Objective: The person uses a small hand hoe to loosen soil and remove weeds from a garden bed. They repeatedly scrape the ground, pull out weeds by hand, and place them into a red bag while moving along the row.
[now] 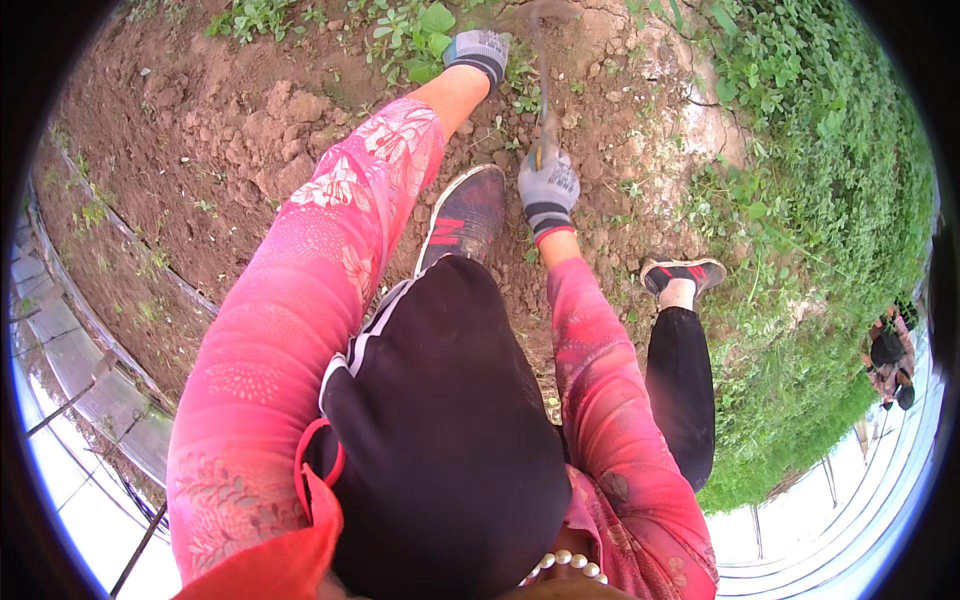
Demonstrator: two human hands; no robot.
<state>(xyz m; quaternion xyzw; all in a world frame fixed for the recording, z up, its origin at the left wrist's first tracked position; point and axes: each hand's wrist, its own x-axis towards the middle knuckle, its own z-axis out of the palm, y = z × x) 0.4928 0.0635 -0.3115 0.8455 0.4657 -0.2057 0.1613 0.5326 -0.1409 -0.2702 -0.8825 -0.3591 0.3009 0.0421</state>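
Observation:
My left hand (477, 57), in a grey knitted work glove with a dark cuff, is at the top of the view beside a broad-leaved green weed (431, 37). Its fingers are too unclear to show whether they grip any leaves. My right hand (550, 184), gloved alike, is closed around the handle of a hand hoe (544, 75). The hoe's thin metal shaft points away from me, over crumbly brown soil (585, 135) with small weeds. Its head is blurred near the top edge.
My dark shoe (469, 214) stands between my arms; the other shoe (682, 274) is at the right. Dense green plants (832, 172) cover the right side. Another person (890, 356) is at the far right. Plastic sheeting (82, 352) edges the soil at left.

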